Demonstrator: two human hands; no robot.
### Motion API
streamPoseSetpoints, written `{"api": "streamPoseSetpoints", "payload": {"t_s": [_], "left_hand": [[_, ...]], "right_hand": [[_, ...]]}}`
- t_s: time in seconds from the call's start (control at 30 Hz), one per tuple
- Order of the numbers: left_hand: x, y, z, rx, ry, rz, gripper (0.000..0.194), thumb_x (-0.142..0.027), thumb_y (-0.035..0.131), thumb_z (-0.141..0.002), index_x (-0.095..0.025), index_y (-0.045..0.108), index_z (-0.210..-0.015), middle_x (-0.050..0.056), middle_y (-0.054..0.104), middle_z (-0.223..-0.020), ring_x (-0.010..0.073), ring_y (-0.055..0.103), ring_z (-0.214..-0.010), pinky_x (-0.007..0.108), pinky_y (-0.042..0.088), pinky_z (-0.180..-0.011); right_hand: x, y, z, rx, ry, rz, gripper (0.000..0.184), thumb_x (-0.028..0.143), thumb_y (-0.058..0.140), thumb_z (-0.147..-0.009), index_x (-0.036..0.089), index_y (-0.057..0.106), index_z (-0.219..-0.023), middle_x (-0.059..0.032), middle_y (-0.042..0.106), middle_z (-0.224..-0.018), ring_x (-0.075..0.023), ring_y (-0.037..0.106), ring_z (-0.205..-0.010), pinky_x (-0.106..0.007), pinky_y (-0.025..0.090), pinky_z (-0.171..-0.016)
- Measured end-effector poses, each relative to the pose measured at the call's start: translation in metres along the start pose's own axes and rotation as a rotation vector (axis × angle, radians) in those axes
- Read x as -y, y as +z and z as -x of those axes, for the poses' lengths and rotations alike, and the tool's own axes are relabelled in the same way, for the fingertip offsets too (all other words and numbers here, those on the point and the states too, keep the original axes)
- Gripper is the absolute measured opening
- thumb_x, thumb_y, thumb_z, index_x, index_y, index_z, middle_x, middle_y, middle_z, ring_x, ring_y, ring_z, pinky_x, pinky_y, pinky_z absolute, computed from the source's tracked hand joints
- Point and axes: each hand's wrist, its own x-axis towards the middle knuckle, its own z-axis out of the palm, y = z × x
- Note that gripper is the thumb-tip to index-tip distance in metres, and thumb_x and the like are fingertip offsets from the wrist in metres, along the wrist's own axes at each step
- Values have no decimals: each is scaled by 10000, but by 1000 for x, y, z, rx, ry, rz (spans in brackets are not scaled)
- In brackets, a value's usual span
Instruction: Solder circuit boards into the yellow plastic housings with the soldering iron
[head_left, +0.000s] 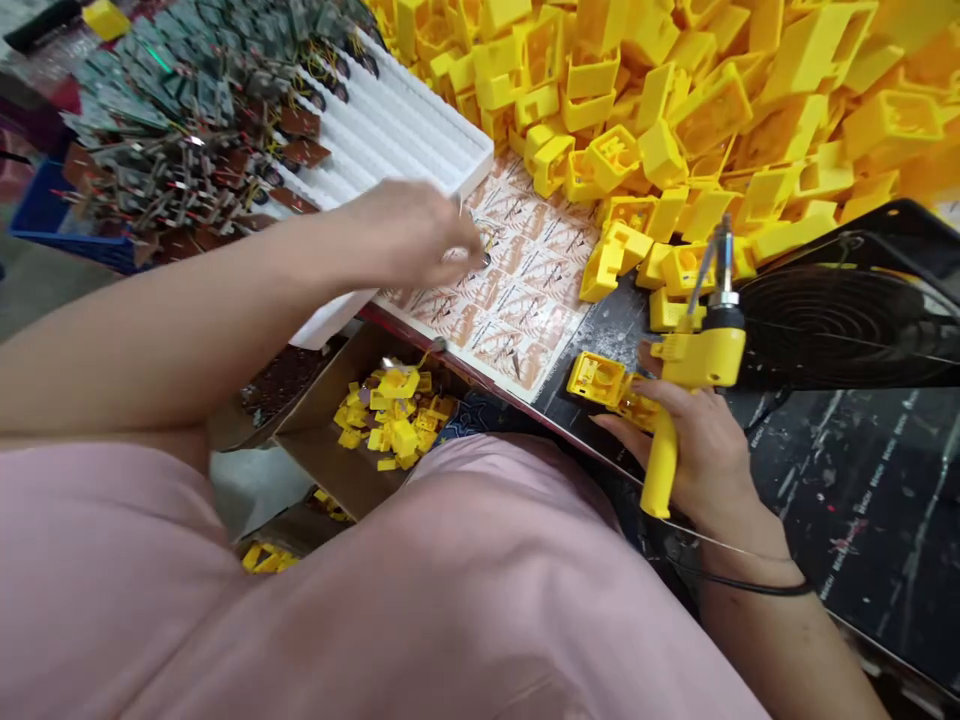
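Observation:
My right hand point(709, 455) is closed round a yellow soldering gun point(699, 358), whose metal tip points up and away from me. At its fingertips, on the black table edge, lies an open yellow plastic housing point(598, 378); a second yellow piece point(636, 402) is partly hidden by the fingers. My left hand point(420, 238) is over the patterned sheet point(517, 290), by the corner of a white ridged foam tray point(420, 120). Its fingers are curled into a pinch, with thin wires and a small dark round part point(486, 260) showing at the tips.
Yellow housings point(615, 155) are heaped across the back. Circuit boards with wires point(202, 110) crowd the tray's left side, near a blue bin point(71, 225). A black fan point(847, 300) stands at right. Below the table edge, a cardboard box point(315, 455) holds small yellow pieces point(394, 415).

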Motion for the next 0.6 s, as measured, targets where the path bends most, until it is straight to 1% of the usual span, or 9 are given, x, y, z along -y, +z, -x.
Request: {"api": "streamPoseSetpoints", "payload": {"t_s": [0.1, 0.2, 0.27, 0.33, 0.4, 0.47, 0.53, 0.57, 0.6], "left_hand": [[15, 12, -44, -42, -81, 30, 514, -493, 698, -913, -331, 727, -1400, 91, 769, -1284, 358, 568, -1419, 512, 452, -1148], [29, 20, -82, -33, -204, -44, 264, -343, 696, -878, -306, 825, -1106, 82, 800, -1132, 366, 590, -1390, 568, 424, -1182], [33, 19, -91, 6, -267, -137, 171, -238, 660, -874, -268, 813, -943, 81, 808, -1093, 352, 610, -1362, 606, 379, -1234], [29, 14, -87, -1, -318, -106, 191, -163, 611, -900, -216, 787, -952, 78, 815, -1158, 314, 640, -1336, 607, 360, -1270], [19, 6, -78, -50, -369, 40, 264, -172, 540, -972, -161, 757, -1120, 57, 814, -1224, 249, 696, -1283, 521, 453, -1210], [6, -1, -70, -124, -375, 293, 296, -206, 505, -1011, -120, 710, -1206, 55, 816, -1203, 170, 751, -1137, 381, 537, -1054], [-7, -4, -65, -140, -347, 609, 177, -163, 529, -1007, -121, 687, -1072, 53, 808, -1045, 97, 740, -931, 286, 551, -898], [-13, -5, -64, -122, -338, 772, 129, -110, 536, -996, -140, 657, -964, 43, 778, -926, 78, 700, -814, 275, 551, -829], [-19, -4, -64, -83, -331, 903, 168, -61, 542, -986, -166, 614, -876, 23, 723, -817, 74, 654, -724, 278, 542, -762]], "right_hand": [[2, 9, -5, 37, 6, 0, 379, 434, 800, -987, 257, 617, -1269, -49, 783, -1032, -260, 799, -956, -451, 647, -951], [2, 11, -7, 46, 8, 3, 375, 417, 788, -997, 257, 610, -1285, -37, 774, -1017, -258, 789, -964, -455, 645, -957], [2, 10, -7, 48, 3, 5, 360, 379, 774, -1009, 248, 602, -1297, -33, 772, -989, -238, 782, -916, -436, 647, -940], [2, 10, -9, 40, -2, 2, 337, 333, 753, -1023, 238, 600, -1307, -40, 778, -987, -218, 776, -877, -408, 646, -918], [4, 12, -13, 16, -9, 21, 362, 307, 775, -1008, 233, 612, -1322, -42, 781, -967, -204, 768, -844, -370, 642, -894], [6, 15, -18, -4, -42, 78, 415, 330, 812, -984, 229, 629, -1341, -45, 788, -940, -205, 769, -832, -363, 641, -918], [8, 18, -22, -11, -89, 127, 477, 391, 837, -965, 221, 641, -1365, -57, 805, -957, -214, 779, -830, -389, 640, -977], [8, 18, -23, -24, -94, 131, 507, 416, 849, -952, 223, 645, -1374, -62, 817, -990, -221, 787, -839, -404, 640, -1000], [8, 17, -23, -50, -79, 121, 513, 414, 864, -939, 231, 655, -1371, -58, 825, -1016, -222, 792, -832, -405, 646, -989]]}}
